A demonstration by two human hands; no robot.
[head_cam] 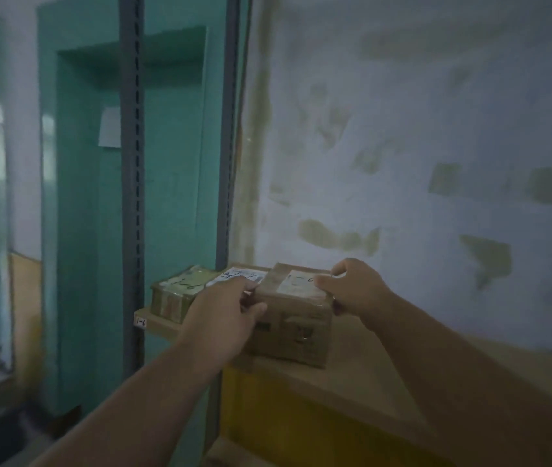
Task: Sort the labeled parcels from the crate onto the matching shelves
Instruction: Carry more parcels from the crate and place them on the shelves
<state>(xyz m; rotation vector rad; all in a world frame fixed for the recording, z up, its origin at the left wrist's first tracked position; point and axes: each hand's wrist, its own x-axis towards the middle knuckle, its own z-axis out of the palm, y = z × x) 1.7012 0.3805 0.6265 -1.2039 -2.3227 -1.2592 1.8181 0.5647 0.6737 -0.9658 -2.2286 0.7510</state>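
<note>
Both hands grasping brown taped cardboard parcel (293, 311) marked 1-6 — left hand (224, 315) and right hand (352, 286) at its ends, over tan wooden shelf (156, 320) tagged 1-6.

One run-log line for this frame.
both hands: left hand, right hand grip brown taped cardboard parcel | label: 1-6 | place: wooden shelf tagged 1-6 | released: no

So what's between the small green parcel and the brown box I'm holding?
A flat white-labelled parcel, partly behind the left hand, in the head view.
</note>
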